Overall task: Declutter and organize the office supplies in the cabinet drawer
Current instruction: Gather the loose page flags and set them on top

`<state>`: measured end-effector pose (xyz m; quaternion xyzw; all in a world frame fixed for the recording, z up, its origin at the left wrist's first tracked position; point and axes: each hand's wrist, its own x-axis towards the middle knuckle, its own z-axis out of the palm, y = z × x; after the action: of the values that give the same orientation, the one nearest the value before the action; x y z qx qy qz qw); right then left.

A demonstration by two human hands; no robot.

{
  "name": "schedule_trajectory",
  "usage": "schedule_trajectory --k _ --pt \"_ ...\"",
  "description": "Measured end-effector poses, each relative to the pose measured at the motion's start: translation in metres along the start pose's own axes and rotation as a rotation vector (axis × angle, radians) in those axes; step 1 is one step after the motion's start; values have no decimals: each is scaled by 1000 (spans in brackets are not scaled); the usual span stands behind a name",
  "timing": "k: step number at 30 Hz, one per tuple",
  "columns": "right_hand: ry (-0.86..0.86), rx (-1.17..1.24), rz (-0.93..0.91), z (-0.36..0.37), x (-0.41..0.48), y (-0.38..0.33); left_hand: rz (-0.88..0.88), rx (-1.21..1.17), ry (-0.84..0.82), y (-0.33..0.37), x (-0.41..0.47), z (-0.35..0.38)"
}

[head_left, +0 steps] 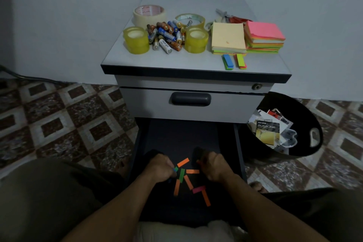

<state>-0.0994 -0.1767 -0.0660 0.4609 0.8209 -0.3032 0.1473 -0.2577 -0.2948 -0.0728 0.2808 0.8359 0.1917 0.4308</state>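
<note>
The grey worktop [157, 61] at upper centre carries tape rolls [137, 39], a heap of batteries [167, 34], sticky-note pads [228, 38] and scissors [232, 18]; the open drawer [176, 135] at lower centre holds loose coloured paper strips [188, 181] on its dark floor

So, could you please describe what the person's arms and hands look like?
Both forearms are bare up to the frame's edge, with no sleeves showing. The left hand and right hand wear no gloves, and no watch, ring or bracelet is visible.
</note>
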Motion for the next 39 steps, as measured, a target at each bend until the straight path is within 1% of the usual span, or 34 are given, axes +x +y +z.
schedule_trajectory --k 2,6,8,10,13,15,18,23,26,29,33,35,36,37,38,39 --pt "-11 -70 31 -6 7 7 -33 -14 -48 2 -2 -1" --pt "-158 -191 38 -21 1 4 -90 72 -155 2 -8 8" --pt "-251 -232 90 -18 -2 3 -102 119 -146 -1 -8 14" --pt "-309 -292 108 -12 -4 3 -112 170 -106 0 -8 20" --pt "-345 -301 31 -8 -10 -6 -103 302 -22 4 -11 26" --pt "-320 -275 9 -6 -9 -10 -75 383 17 5 -13 28" --pt "-265 -305 -13 -6 -12 -7 -42 455 55 4 -13 27" --pt "-54 -292 -65 -8 -18 11 -38 400 100 0 -11 24" --pt "-114 -310 -53 -9 -11 11 -62 358 117 -1 -11 21" --pt "-164 -370 -89 -10 -10 10 -83 305 132 -1 -10 22" --pt "-212 -342 -109 -6 -14 10 -96 366 167 0 -7 28" --pt "-161 -300 -219 -6 -12 11 -91 377 172 2 -8 30" --pt "-155 -303 -243 -6 -12 12 -91 370 169 3 -9 31" --pt "-187 -375 -250 -5 -14 11 -88 352 167 4 -9 32" --pt "-178 -434 -261 -5 -12 13 -81 333 161 4 -10 32" --pt "-153 -413 -233 -6 -11 13 -74 320 153 5 -11 32"
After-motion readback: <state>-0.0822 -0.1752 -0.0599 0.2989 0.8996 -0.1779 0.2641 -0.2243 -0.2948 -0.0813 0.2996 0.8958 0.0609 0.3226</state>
